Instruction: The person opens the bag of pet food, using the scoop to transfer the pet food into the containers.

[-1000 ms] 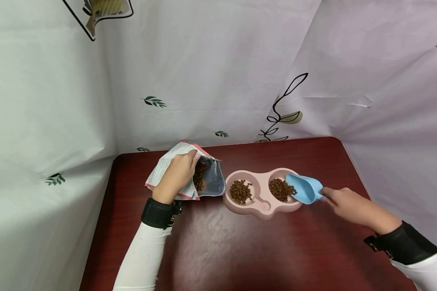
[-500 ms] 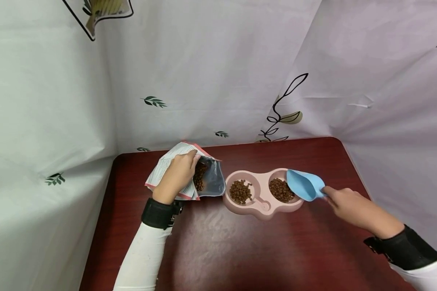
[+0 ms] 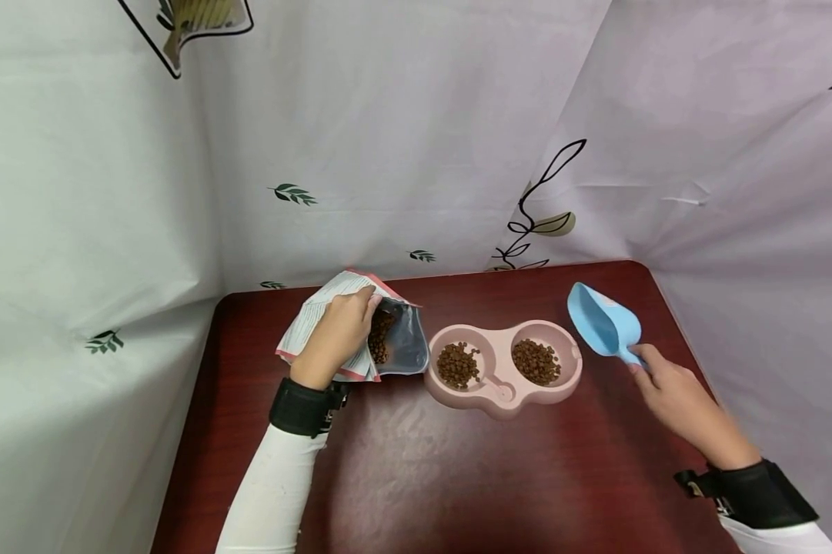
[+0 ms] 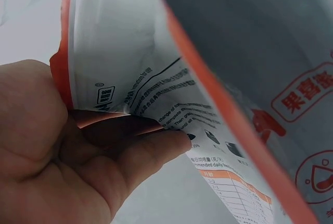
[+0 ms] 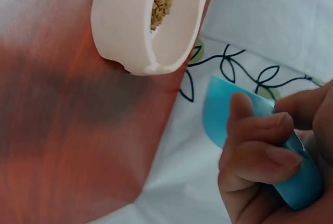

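Note:
My left hand (image 3: 342, 331) grips the edge of an opened pet food bag (image 3: 323, 305), white with red edging, its mouth turned to the right. Brown kibble (image 3: 381, 337) shows inside. In the left wrist view, the fingers (image 4: 151, 151) curl at the bag's printed panel (image 4: 156, 88). My right hand (image 3: 679, 400) holds a light blue scoop (image 3: 604, 319) by its handle, above the table and to the right of the pink double bowl (image 3: 502, 338). No kibble shows in the scoop. Both bowl hollows hold kibble piles. The right wrist view shows fingers wrapped round the scoop handle (image 5: 296, 182).
The dark red table (image 3: 450, 469) has its back edge against a white patterned cloth (image 3: 402, 154), which also rises at the left and right. The bag touches or nearly touches the double bowl's left end.
My right hand has drawn the scoop out of the right bowl hollow, up and to the right. The kibble stays in that hollow. My left hand and the bag have not moved.

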`<state>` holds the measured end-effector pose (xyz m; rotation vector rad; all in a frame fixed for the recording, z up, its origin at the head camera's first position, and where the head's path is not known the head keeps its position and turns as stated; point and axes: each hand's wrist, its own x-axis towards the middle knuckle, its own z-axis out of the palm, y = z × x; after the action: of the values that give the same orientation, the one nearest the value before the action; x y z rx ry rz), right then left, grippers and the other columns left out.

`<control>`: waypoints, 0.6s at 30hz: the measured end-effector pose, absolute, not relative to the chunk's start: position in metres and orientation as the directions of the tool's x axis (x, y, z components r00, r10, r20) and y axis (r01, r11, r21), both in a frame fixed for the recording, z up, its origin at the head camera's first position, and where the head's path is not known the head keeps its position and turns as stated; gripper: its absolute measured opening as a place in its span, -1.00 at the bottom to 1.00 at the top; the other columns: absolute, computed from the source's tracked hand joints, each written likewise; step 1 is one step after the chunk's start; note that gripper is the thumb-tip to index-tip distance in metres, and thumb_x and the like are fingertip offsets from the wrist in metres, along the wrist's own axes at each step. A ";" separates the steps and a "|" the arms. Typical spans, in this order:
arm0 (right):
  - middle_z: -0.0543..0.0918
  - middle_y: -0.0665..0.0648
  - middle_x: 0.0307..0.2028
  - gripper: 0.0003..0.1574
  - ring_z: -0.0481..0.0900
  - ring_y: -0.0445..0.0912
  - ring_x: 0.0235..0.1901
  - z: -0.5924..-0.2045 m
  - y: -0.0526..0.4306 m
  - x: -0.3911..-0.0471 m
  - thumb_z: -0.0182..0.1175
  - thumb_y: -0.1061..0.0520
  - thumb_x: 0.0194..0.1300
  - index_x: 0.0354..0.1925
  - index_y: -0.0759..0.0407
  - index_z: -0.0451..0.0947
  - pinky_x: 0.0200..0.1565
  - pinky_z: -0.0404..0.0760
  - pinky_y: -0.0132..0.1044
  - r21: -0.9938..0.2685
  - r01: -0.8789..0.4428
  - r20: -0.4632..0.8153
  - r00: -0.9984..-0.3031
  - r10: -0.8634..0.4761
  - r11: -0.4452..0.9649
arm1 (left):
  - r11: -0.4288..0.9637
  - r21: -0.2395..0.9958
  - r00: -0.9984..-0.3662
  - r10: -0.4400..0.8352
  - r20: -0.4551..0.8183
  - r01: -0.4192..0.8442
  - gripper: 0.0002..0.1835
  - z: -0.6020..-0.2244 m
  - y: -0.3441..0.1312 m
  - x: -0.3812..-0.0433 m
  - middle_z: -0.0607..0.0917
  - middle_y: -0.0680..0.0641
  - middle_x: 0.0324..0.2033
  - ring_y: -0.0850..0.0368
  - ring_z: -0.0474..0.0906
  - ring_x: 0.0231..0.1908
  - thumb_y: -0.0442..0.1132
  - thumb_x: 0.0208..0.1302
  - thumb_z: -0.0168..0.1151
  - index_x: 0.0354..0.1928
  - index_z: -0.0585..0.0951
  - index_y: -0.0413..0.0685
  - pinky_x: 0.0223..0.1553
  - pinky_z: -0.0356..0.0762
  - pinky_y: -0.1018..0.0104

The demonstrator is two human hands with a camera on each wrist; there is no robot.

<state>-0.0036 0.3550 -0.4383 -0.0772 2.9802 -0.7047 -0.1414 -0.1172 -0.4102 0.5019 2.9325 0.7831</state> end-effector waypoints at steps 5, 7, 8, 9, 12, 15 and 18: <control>0.65 0.22 -0.31 -0.69 0.35 -0.24 -0.49 -0.457 0.357 0.002 0.02 0.21 0.61 0.20 0.34 0.38 -0.49 0.30 -0.30 -0.495 0.024 0.007 -0.999 0.031 0.868 | 0.815 0.500 -0.945 0.326 0.018 0.291 -0.54 -0.410 -0.116 -0.141 0.68 -0.35 0.16 -0.26 0.66 0.15 -0.11 0.67 -0.05 0.33 0.53 -0.30 0.09 0.64 -0.13; 0.68 0.22 -0.29 -0.69 0.35 -0.27 -0.49 -0.464 0.356 0.003 0.01 0.18 0.62 0.20 0.32 0.40 -0.49 0.31 -0.31 -0.511 0.048 0.012 -0.998 0.063 0.858 | 0.814 0.503 -0.946 0.325 0.018 0.289 -0.54 -0.410 -0.116 -0.141 0.68 -0.35 0.16 -0.26 0.66 0.15 -0.11 0.67 -0.05 0.33 0.53 -0.30 0.10 0.63 -0.14; 0.69 0.22 -0.28 -0.69 0.35 -0.28 -0.49 -0.467 0.355 0.004 0.00 0.16 0.63 0.19 0.31 0.41 -0.49 0.32 -0.31 -0.528 0.061 0.007 -0.997 0.076 0.847 | 0.814 0.503 -0.945 0.325 0.019 0.290 -0.54 -0.410 -0.116 -0.141 0.68 -0.35 0.16 -0.26 0.66 0.16 -0.11 0.67 -0.05 0.33 0.53 -0.30 0.10 0.63 -0.14; 0.68 0.22 -0.29 -0.68 0.36 -0.28 -0.50 -0.471 0.355 0.005 -0.01 0.13 0.64 0.19 0.30 0.42 -0.49 0.33 -0.31 -0.556 0.079 -0.009 -0.996 0.089 0.827 | 0.814 0.503 -0.945 0.325 0.019 0.290 -0.54 -0.410 -0.116 -0.141 0.68 -0.35 0.16 -0.26 0.66 0.16 -0.11 0.67 -0.05 0.33 0.53 -0.31 0.11 0.63 -0.14; 0.67 0.19 -0.30 -0.61 0.42 -0.22 -0.54 -0.485 0.352 0.008 -0.09 0.05 0.68 0.20 0.31 0.41 -0.52 0.41 -0.28 -0.667 0.133 -0.070 -0.991 0.116 0.733 | 0.816 0.501 -0.946 0.323 0.020 0.289 -0.54 -0.410 -0.117 -0.140 0.68 -0.35 0.17 -0.26 0.65 0.16 -0.12 0.67 -0.05 0.33 0.53 -0.31 0.11 0.62 -0.14; 0.65 0.07 -0.30 -0.52 0.49 -0.13 -0.53 -0.502 0.350 0.011 -0.19 0.00 0.72 0.24 0.37 0.34 -0.53 0.51 -0.23 -0.805 0.188 -0.140 -0.982 0.128 0.562 | 0.817 0.500 -0.947 0.321 0.019 0.287 -0.55 -0.411 -0.117 -0.140 0.68 -0.36 0.17 -0.26 0.65 0.16 -0.12 0.67 -0.04 0.34 0.52 -0.31 0.10 0.62 -0.14; 0.64 -0.05 -0.31 -0.51 0.50 -0.12 -0.51 -0.519 0.351 0.014 -0.21 -0.01 0.72 0.25 0.39 0.27 -0.52 0.54 -0.20 -0.913 0.220 -0.183 -0.974 0.137 0.343 | 0.814 0.504 -0.946 0.325 0.021 0.290 -0.55 -0.412 -0.117 -0.140 0.68 -0.36 0.17 -0.26 0.65 0.16 -0.12 0.67 -0.05 0.33 0.52 -0.30 0.11 0.62 -0.14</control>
<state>0.0142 0.3510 -0.5192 0.3343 2.5126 -1.7280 -0.1397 -0.1172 -0.4124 0.4968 2.9284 0.7969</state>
